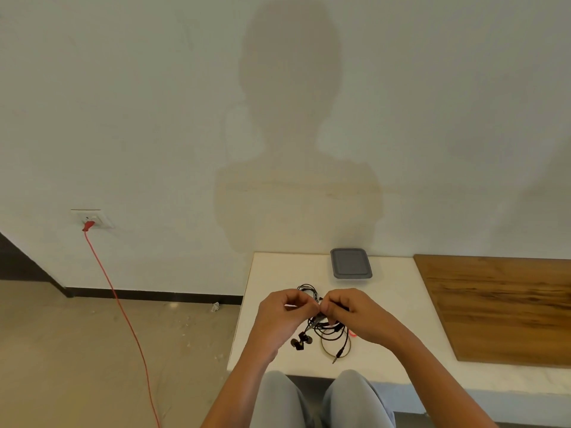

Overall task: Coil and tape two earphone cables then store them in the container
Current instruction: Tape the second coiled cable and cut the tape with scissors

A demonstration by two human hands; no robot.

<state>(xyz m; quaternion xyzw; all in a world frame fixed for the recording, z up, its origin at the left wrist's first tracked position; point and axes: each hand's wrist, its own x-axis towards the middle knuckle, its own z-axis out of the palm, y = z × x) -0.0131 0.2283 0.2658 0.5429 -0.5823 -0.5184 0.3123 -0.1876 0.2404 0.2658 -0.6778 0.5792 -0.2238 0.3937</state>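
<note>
- Head view: our left hand [287, 307] and right hand [349, 313] both pinch the black earphone cable [309, 290] above the table [272, 273], bundle running far to near, earbuds [300, 340] dangling nearest us.
- Second cable [328, 351] lies coiled beneath, plug [339, 355] toward us.

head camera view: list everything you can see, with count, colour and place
black earphone cable: one, black, coiled, held above the table
second cable: one, olive-brown, looped on the table under the hands
container: one, grey lid on, far edge of the table
table: one, white, in front of the person
wooden board: one, brown, right of the container
wall socket: one, white, wall at left
cord: one, red, plugged into the wall socket, trailing over the floor
knees: two, grey trousers, bottom edge
left hand: pinches the black earphone cable
right hand: pinches it too
</note>
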